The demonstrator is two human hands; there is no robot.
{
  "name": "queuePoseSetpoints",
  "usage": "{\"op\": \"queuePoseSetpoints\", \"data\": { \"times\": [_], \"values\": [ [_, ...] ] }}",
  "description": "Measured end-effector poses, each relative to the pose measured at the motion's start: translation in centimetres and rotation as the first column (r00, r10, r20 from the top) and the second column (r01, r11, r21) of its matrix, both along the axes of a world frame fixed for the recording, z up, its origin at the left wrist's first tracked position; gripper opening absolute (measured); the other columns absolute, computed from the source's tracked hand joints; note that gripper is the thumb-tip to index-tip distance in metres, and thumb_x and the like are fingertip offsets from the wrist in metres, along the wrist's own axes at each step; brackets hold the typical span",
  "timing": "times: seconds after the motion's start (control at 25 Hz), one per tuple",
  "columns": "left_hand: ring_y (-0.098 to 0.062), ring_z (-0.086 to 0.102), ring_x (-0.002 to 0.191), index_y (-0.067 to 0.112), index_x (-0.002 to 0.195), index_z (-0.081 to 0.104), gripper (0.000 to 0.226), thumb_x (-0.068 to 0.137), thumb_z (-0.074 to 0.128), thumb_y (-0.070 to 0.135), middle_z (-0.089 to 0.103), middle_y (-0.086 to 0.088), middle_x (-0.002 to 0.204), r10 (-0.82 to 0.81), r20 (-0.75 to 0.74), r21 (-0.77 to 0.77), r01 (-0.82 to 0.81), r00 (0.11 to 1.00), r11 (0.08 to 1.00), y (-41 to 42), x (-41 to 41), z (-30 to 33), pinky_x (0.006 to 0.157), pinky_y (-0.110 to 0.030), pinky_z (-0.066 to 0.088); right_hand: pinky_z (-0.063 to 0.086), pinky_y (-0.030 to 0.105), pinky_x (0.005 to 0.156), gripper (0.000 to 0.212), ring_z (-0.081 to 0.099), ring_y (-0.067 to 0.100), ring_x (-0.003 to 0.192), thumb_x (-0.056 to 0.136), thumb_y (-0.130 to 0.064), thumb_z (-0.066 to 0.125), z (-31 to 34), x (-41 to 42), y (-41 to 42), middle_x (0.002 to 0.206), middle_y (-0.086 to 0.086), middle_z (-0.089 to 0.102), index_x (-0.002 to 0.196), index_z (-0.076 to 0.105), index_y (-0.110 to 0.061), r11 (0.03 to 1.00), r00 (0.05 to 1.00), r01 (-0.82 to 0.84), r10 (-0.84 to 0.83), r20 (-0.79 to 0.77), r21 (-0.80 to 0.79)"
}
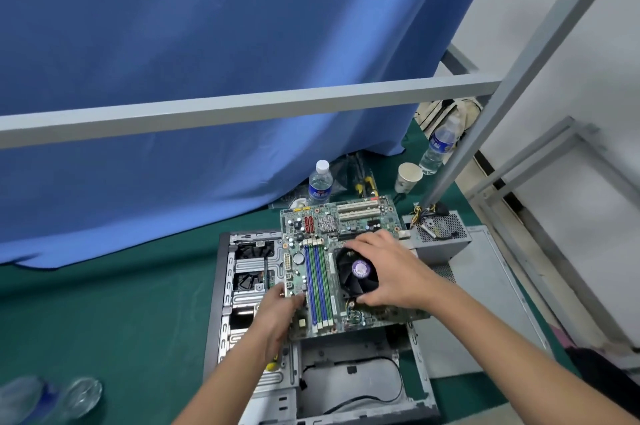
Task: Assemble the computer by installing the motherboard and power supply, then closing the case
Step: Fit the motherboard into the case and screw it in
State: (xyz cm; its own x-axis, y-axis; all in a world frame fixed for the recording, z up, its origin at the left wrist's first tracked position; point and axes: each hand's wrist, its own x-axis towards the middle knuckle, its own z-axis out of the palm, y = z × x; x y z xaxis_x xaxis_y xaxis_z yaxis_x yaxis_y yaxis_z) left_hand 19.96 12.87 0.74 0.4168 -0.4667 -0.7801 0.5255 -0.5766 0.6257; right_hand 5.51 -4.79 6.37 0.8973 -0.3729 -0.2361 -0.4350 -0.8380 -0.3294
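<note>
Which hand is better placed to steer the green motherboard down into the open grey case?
Probably the right hand: its grip spans the black cooler fan near the green motherboard's middle. The left hand only pinches an edge.

A single wide-angle head-worn camera is looking forward and steeply down from close above the green table (104,320). It is facing a blue curtain (207,78) at the far edge, with a grey frame bar (242,105) crossing mid-view.
</note>
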Motion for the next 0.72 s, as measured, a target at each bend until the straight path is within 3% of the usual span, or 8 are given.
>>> {"op": "queuePoseSetpoints", "data": {
  "times": [0.16, 0.36, 0.6, 0.72],
  "values": [
    [-0.023, 0.061, 0.067, 0.008, 0.145, 0.034, 0.048, 0.100, 0.046, 0.000, 0.065, -0.020, 0.102, -0.122, 0.134, 0.101, 0.109, 0.983, 0.989, -0.4, 0.1, -0.6, 0.060, -0.034, 0.054, 0.035, 0.037, 0.111, 0.100, 0.028, 0.013, 0.129, 0.069, -0.045, 0.084, -1.3, 1.1, -0.8, 0.142, -0.008, 0.039, 0.151, 0.032, -0.023, 0.995, 0.997, 0.040, -0.034, -0.063, 0.094],
    [-0.032, 0.068, 0.081, -0.002, 0.128, 0.047, 0.034, 0.095, 0.043, -0.009, 0.061, -0.021, 0.105, -0.254, 0.360, 0.212, 0.187, 0.898, 0.959, -1.3, -0.8, -1.6, 0.058, -0.033, 0.055, 0.033, 0.038, 0.113, 0.100, 0.027, 0.012, 0.131, 0.069, -0.039, 0.086, -2.8, 1.2, -1.2, 0.143, -0.008, 0.038, 0.151, 0.031, -0.024, 0.987, 0.994, 0.078, -0.066, -0.088, 0.140],
    [-0.023, 0.063, 0.081, 0.000, 0.140, 0.040, 0.046, 0.095, 0.049, -0.005, 0.045, -0.022, 0.134, -0.302, 0.406, 0.265, 0.206, 0.863, 0.942, -1.9, -1.4, -2.0, 0.055, -0.020, 0.048, 0.031, 0.039, 0.115, 0.104, 0.025, 0.012, 0.134, 0.069, -0.038, 0.086, -3.4, 1.5, -0.9, 0.146, -0.009, 0.033, 0.153, 0.026, -0.026, 0.988, 0.992, 0.093, -0.081, -0.095, 0.127],
    [-0.028, 0.063, 0.097, 0.002, 0.141, 0.037, 0.052, 0.092, 0.051, -0.007, 0.035, -0.016, 0.138, -0.317, 0.399, 0.291, 0.209, 0.860, 0.934, -2.4, -1.5, -2.2, 0.072, -0.026, 0.056, 0.031, 0.039, 0.115, 0.103, 0.025, 0.012, 0.134, 0.070, -0.037, 0.086, -3.6, 1.6, -0.7, 0.146, -0.009, 0.034, 0.153, 0.027, -0.026, 0.987, 0.991, 0.102, -0.090, -0.096, 0.125]
  ]
}}
